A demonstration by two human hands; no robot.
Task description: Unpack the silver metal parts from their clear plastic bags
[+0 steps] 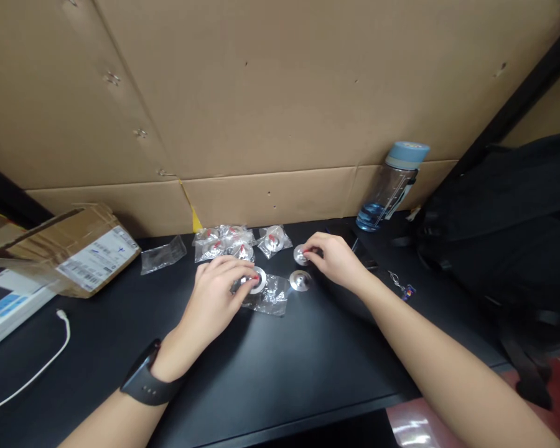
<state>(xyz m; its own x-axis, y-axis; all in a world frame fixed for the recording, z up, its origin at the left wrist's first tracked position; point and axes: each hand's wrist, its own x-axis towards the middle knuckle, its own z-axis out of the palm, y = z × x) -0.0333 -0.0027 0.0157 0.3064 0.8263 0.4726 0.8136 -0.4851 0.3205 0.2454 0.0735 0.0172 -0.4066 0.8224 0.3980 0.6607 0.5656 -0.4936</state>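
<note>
My left hand (221, 289), with a black watch (149, 376) on its wrist, pinches a silvery metal ring (262, 280) with a red piece at its middle. Beneath that ring lies a clear plastic bag (273, 295). My right hand (333, 258) has its fingertips closed on a shiny round metal disc (299, 256), with a bit of red by the fingers. Between the hands another metal disc (300, 280) lies flat on the black table (280, 373). Behind my left hand sit several bagged discs with red parts (214, 249), and one more bagged disc (273, 240) lies beside them.
An empty clear bag (163, 255) lies near an open cardboard box (98, 252) at left. A white cable (42, 370) runs along the left side. A water bottle (387, 193) leans at the back right. A keychain (407, 291) and a black backpack (508, 236) are at right.
</note>
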